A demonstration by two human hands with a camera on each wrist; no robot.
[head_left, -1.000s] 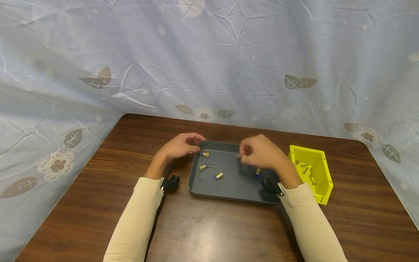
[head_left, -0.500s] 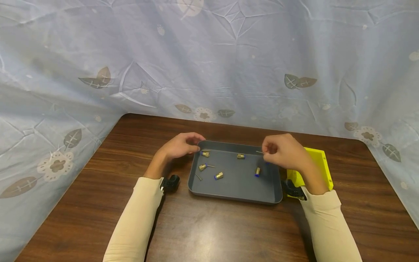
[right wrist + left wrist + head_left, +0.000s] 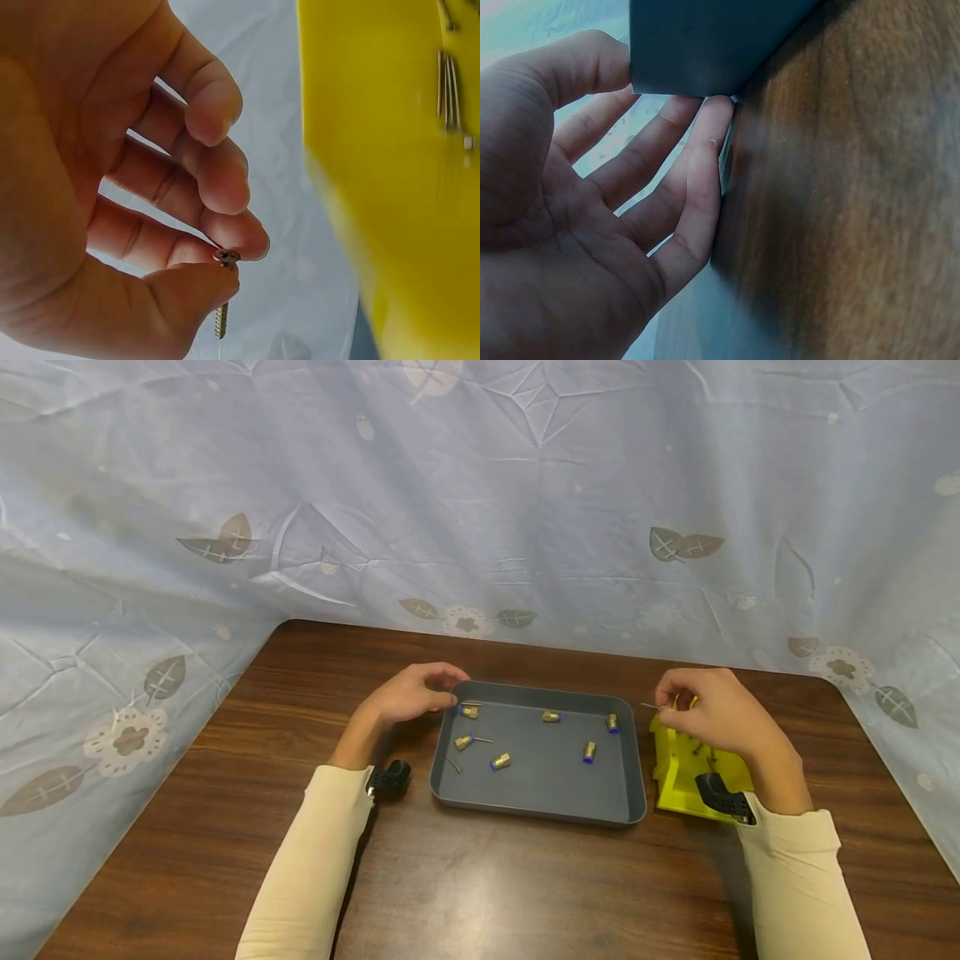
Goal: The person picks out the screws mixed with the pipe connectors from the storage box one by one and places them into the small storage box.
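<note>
Between thumb and index finger, my right hand pinches a small screw, its cross-slotted head up by the fingertips in the right wrist view. That hand is over the back left edge of a yellow bin, which holds several screws. My left hand holds the back left corner of a dark grey tray, thumb on one side, fingers along the other. Several brass push-in fittings with blue collars lie in the tray, among them one fitting near the middle. Loose screws, including one screw, lie at its left.
Both stand on a brown wood-grain table, the bin just right of the tray. A patterned cloth hangs behind the table's back edge. Each wrist wears a black camera.
My right hand has moved right from above the tray to the bin, carrying the screw and uncovering the fittings on the tray's right side. The left hand stays at the corner.
</note>
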